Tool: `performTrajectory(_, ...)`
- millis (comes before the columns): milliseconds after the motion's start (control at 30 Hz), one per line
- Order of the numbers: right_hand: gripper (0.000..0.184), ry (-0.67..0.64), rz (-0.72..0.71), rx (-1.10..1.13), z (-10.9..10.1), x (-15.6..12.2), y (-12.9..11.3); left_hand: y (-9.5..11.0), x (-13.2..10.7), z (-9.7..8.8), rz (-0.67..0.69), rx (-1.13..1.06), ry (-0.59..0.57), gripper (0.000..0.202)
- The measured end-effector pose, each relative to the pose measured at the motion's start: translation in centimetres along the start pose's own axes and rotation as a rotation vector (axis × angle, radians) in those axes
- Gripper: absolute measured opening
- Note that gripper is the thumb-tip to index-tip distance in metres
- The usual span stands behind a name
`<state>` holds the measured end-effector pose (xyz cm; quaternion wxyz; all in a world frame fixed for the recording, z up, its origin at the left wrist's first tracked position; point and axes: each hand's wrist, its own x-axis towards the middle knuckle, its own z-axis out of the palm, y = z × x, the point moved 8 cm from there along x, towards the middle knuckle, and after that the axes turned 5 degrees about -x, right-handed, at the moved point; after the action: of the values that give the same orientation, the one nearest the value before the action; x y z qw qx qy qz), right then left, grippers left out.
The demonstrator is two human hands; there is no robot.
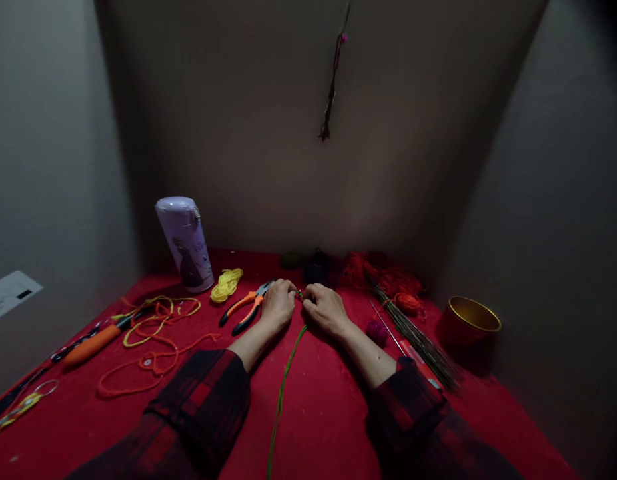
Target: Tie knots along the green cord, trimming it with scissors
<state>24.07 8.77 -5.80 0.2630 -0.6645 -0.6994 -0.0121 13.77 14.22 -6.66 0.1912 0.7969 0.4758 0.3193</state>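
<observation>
My left hand [279,303] and my right hand [326,309] rest close together on the red table [328,413]. Both have their fingers curled and pinch the far end of a long green cord [283,387], which runs back toward me between my forearms. Orange-handled pliers [245,310] lie just left of my left hand. A small dark pink ball [376,331] sits to the right of my right wrist.
A lilac flask [185,243] stands at the back left beside a yellow cord bundle [227,283]. Orange and yellow cords [153,333] and an orange-handled tool [91,343] lie left. Thin wire stems [413,333], red yarn [388,277] and a gold-rimmed tin [468,330] sit right. A strand [333,80] hangs on the wall.
</observation>
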Motion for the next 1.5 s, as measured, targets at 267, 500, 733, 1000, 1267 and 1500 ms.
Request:
performTrajectory(267,0.011,-0.009,-0.092,0.028,0.3,-0.1,-0.5,0.0,0.1,0.0,-0.003,0.006,-0.001,0.015)
performTrajectory(500,0.011,-0.006,-0.049,0.023,0.2,0.1,-0.1,-0.2,0.1,0.0,-0.012,0.028,0.001,0.017)
performTrajectory(733,0.011,-0.008,-0.080,0.077,0.6,0.2,0.2,-0.2,-0.1,-0.3,-0.015,0.006,0.025,0.014)
performTrajectory(1000,0.010,0.004,-0.073,0.111,0.5,0.1,0.2,-0.3,-0.4,-0.1,-0.085,0.023,0.001,0.015)
performTrajectory(1267,0.012,-0.029,-0.122,0.155,0.7,0.2,0.0,-0.1,-0.3,0.3,-0.085,0.067,-0.055,0.019)
performTrajectory(1500,0.011,-0.027,-0.080,0.122,0.5,0.0,-0.1,-0.3,-0.1,0.5,-0.118,0.049,-0.074,0.022)
